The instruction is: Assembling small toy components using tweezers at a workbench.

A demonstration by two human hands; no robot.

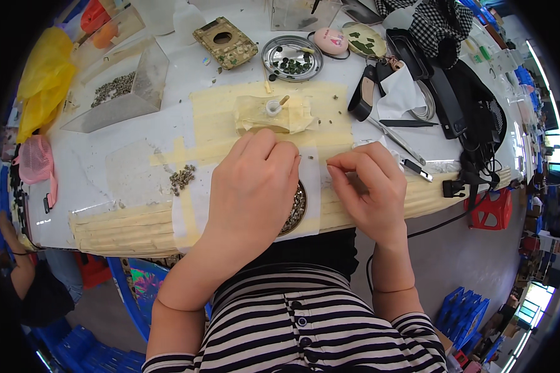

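Observation:
My left hand (252,180) is over the white paper at the table's front edge. Its fingers are curled closed, and what they hold, if anything, is hidden. Beneath it, partly covered, sits a round dish (298,211) of small greyish metallic pieces. To the right, my right hand (373,189) has thumb and index fingertip pinched together; anything between them is too small to make out. A tiny dark piece (310,157) lies between the hands. Just beyond them, a small white cup (273,108) with a wooden stick (284,100) stands on a tape-covered block (246,118).
Loose small pieces (182,179) lie left of my left hand. A clear bin (146,78) is farther left. Behind are a patterned box (227,43), a metal plate (292,40) with dark green bits and a pink oval object (330,41). Tweezers (404,143) and a knife (418,170) lie right.

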